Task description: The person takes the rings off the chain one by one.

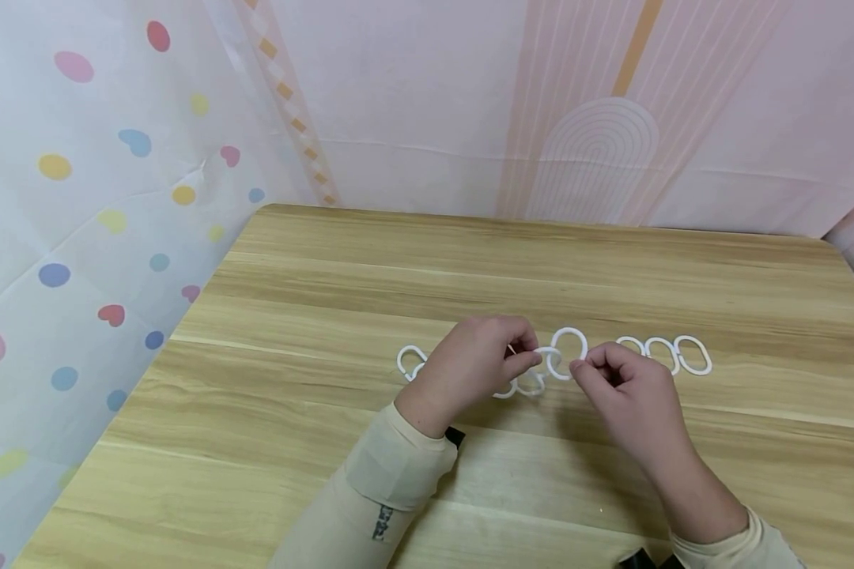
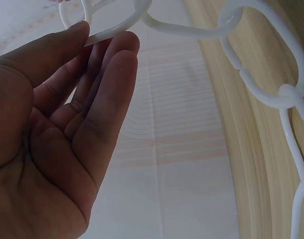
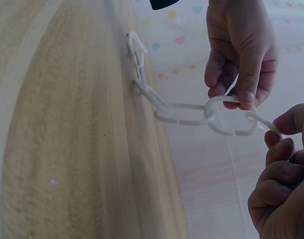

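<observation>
Above the table, my left hand [image 1: 466,367] pinches a white plastic chain link [image 3: 223,99] between thumb and fingers. My right hand [image 1: 636,403] pinches the link beside it [image 1: 568,329], which hooks through the left hand's link. From the left hand's link, more joined white links [image 2: 184,33] run down to the table; some of them show openings in their sides. In the head view the left hand and forearm hide part of this chain, and its far end [image 1: 401,362] shows left of the hand.
Right of the hands, three white links [image 1: 709,363] lie in a row on the wooden table [image 1: 427,269], partly behind the right hand. A patterned cloth [image 1: 413,95] hangs beyond the table's back edge. Black objects [image 1: 636,559] show near the right sleeve.
</observation>
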Motion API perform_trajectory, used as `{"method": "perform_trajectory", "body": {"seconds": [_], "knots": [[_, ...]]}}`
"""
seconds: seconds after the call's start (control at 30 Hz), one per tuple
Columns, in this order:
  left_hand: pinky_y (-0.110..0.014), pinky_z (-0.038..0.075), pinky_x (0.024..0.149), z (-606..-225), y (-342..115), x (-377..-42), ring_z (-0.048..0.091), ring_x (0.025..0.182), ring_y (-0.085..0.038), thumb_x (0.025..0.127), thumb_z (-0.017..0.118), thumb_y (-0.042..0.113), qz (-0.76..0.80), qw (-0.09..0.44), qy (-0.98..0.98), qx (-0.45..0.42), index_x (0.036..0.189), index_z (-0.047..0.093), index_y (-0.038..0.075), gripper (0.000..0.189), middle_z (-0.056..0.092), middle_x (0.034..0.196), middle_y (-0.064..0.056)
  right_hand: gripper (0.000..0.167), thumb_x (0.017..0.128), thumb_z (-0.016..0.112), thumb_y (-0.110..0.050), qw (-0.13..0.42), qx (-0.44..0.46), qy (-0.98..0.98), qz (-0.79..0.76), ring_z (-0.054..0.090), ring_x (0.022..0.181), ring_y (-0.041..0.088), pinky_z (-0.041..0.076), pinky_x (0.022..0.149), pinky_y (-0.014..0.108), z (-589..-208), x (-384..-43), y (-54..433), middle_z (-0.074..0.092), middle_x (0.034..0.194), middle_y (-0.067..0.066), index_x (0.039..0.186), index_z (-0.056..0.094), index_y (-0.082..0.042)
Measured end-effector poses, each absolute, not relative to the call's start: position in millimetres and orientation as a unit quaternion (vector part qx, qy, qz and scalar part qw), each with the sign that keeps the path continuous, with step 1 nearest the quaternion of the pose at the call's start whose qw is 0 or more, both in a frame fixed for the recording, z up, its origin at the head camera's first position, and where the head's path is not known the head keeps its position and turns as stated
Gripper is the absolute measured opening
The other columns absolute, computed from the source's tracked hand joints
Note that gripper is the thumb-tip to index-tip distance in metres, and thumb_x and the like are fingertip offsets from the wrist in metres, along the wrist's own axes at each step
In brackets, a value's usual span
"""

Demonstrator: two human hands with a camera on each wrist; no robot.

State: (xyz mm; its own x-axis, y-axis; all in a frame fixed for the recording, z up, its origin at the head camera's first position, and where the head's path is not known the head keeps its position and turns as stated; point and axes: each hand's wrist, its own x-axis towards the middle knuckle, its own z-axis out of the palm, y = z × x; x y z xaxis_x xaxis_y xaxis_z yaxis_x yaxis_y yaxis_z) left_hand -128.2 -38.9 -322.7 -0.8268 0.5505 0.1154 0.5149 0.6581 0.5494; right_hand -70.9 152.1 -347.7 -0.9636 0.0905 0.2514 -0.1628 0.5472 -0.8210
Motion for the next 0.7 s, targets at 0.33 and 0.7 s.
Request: {"method": "perform_trajectory", "body": {"seconds": [0.33,0.7], "knots": [[-0.021,0.046,0.063,-320.5,-39.6,-128.0,0.057,0.066,-0.003,0.096,0.071,0.024,0.297,0.031,0.911,0.284,0.087,0.069,0.017,0.011,0.069,0.083,0.007,0.016,0.091,0.069,-0.010,0.104,0.005,-0.872,0.478,0.045,0.058,0.008,0.038,0.051,0.023,-351.0,-73.9,155.0,0.048,0.061,-0.005,0.075,0.065,-0.009],[-0.020,0.046,0.063,-320.3,-39.7,-127.6,0.057,0.068,-0.005,0.096,0.071,0.021,0.297,0.024,0.913,0.280,0.093,0.070,0.015,0.007,0.070,0.085,0.005,0.017,0.090,0.068,-0.009,0.093,0.007,-0.877,0.471,0.045,0.059,0.009,0.038,0.052,0.024,-353.7,-76.5,156.2,0.048,0.062,-0.004,0.073,0.063,-0.009]]}}
